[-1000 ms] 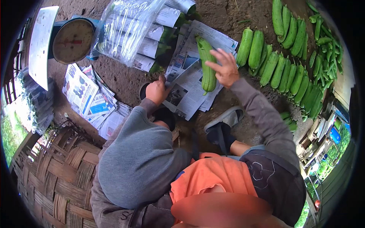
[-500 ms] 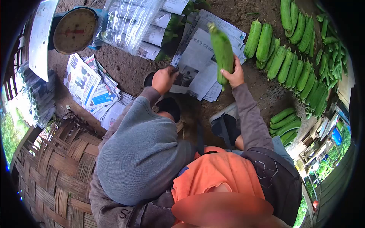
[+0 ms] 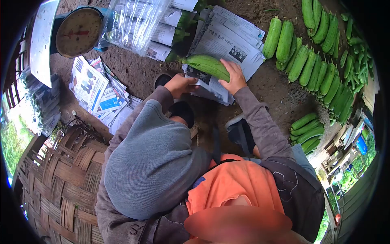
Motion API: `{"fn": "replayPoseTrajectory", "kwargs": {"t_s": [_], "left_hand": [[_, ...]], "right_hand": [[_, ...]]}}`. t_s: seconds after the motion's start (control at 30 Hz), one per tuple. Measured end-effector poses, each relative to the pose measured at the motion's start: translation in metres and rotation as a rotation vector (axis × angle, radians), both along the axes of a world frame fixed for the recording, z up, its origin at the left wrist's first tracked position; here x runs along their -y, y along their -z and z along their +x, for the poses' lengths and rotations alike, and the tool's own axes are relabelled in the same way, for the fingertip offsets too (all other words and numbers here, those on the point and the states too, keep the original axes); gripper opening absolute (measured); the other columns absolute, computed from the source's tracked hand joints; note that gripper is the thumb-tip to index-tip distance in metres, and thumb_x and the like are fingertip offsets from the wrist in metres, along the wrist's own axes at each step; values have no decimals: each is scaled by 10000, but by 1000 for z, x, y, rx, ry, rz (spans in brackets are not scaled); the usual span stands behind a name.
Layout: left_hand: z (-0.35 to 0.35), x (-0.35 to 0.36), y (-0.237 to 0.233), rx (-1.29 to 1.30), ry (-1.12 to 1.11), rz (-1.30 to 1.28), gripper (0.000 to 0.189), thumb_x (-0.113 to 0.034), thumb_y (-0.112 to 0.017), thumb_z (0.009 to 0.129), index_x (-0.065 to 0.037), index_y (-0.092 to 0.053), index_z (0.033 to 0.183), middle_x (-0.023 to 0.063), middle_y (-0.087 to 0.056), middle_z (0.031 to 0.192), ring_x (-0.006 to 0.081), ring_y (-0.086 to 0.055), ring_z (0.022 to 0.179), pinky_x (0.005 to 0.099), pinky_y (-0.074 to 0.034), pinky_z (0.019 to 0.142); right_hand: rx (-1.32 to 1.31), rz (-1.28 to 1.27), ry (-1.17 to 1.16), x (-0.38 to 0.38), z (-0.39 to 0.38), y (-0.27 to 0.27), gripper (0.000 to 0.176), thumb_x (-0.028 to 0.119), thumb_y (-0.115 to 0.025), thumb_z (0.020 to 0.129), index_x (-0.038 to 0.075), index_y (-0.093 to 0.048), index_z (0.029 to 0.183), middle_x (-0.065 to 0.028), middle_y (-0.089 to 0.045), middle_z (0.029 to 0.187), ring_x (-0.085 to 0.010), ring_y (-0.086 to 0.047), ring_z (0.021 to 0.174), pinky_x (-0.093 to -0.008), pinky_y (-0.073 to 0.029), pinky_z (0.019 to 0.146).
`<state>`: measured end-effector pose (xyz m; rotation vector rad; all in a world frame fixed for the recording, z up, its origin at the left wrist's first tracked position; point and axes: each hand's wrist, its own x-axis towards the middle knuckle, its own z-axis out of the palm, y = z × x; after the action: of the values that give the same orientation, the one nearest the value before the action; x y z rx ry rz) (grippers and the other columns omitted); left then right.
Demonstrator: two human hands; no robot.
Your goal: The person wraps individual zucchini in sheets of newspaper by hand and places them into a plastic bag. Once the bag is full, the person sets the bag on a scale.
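A green gourd (image 3: 206, 66) lies slanted across a stack of newspaper sheets (image 3: 222, 40). My right hand (image 3: 234, 77) is around the gourd's right end, thumb on the near side and fingers on the far side. At the near left edge of the stack, my left hand (image 3: 181, 85) pinches the edge of a newspaper sheet (image 3: 209, 90) between thumb and fingers. Just beyond the gourd's left end, newspaper-wrapped gourds (image 3: 163, 35) lie side by side, partly under clear plastic (image 3: 136, 24).
A round dial scale (image 3: 79, 32) stands at the upper left. Folded newspapers (image 3: 97, 91) lie on the ground below it. Rows of unwrapped gourds (image 3: 310, 69) spread at the right, with more gourds (image 3: 306, 131) nearer. A woven bamboo basket (image 3: 61, 183) fills the lower left.
The gourd has gone from upright in my right hand to lying across the papers, farther left. My left hand has shifted slightly right and nearer, onto the sheet's edge.
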<state>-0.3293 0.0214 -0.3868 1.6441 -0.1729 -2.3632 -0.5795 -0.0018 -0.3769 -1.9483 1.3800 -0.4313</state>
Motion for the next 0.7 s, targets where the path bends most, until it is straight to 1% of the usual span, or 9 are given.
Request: {"fn": "replayPoseTrajectory", "kwargs": {"t_s": [0.07, 0.17, 0.2, 0.23, 0.27, 0.33, 0.43, 0.57, 0.7], "left_hand": [[-2, 7, -2, -77, -89, 65, 229, -147, -602, 904, 14, -571, 1064, 93, -615, 1025, 175, -631, 883, 312, -534, 780], [-3, 17, -6, -136, -153, 104, 175, -93, -562, 921, 14, -571, 1059, 89, -615, 1007, 181, -632, 882, 308, -535, 775], [-4, 19, -6, -141, -156, 102, 168, -88, -554, 925, 14, -570, 1057, 86, -614, 1007, 184, -631, 891, 311, -533, 782], [-5, 18, -7, -146, -159, 103, 161, -82, -545, 928, 14, -568, 1055, 84, -614, 1007, 186, -631, 899, 314, -531, 789], [-5, 19, -11, -158, -166, 91, 161, -89, -542, 931, 13, -563, 1053, 86, -616, 1019, 184, -629, 906, 314, -528, 798], [-6, 23, -17, -184, -178, 54, 160, -104, -535, 939, 11, -554, 1049, 89, -619, 1043, 179, -625, 921, 315, -522, 817], [-1, 24, -17, -315, -232, -22, 232, -174, -574, 925, -7, -537, 1083, 88, -621, 1068, 173, -617, 960, 302, -506, 808], [8, 27, -39, -216, -172, -15, 243, -284, -595, 921, -94, -554, 1065, 56, -629, 1113, 146, -600, 992, 302, -483, 826], [4, 16, -27, -216, -107, 4, 320, -321, -610, 908, -65, -548, 1089, 34, -624, 1093, 152, -596, 975, 329, -451, 853]], "right_hand": [[60, -105, 51, -3, 7, -9, 623, 110, -747, 628, 70, -538, 1213, -144, -557, 1142, -357, -535, 1032, -434, -421, 928], [135, -217, -123, -20, 20, -52, 406, 116, -731, 648, 75, -618, 1036, -118, -604, 1015, -331, -569, 952, -420, -452, 851], [257, -167, -223, -30, 31, -63, 220, 190, -718, 689, 103, -630, 870, -74, -609, 877, -290, -580, 837, -394, -454, 747], [331, -142, -341, -51, 40, -63, 193, 175, -711, 687, 104, -629, 846, -73, -597, 827, -263, -585, 802, -373, -463, 727], [286, -91, -486, -71, 42, -60, 199, 174, -713, 685, 104, -630, 851, -63, -593, 847, -241, -586, 843, -355, -470, 741], [239, -40, -402, -86, 48, -41, 196, 173, -702, 690, 89, -631, 853, -74, -586, 927, -257, -569, 943, -380, -464, 790], [-157, -224, -136, -60, 46, -24, 252, 134, -670, 690, 87, -623, 933, -102, -535, 1132, -303, -491, 1103, -449, -405, 896], [-175, -257, -6, -13, 26, -18, 515, 133, -734, 665, 139, -557, 1148, -66, -504, 1200, -293, -468, 1130, -443, -384, 907], [-191, -208, -14, 16, 13, -5, 685, 152, -797, 622, 160, -486, 1232, -52, -484, 1232, -298, -461, 1137, -447, -380, 909]]}}
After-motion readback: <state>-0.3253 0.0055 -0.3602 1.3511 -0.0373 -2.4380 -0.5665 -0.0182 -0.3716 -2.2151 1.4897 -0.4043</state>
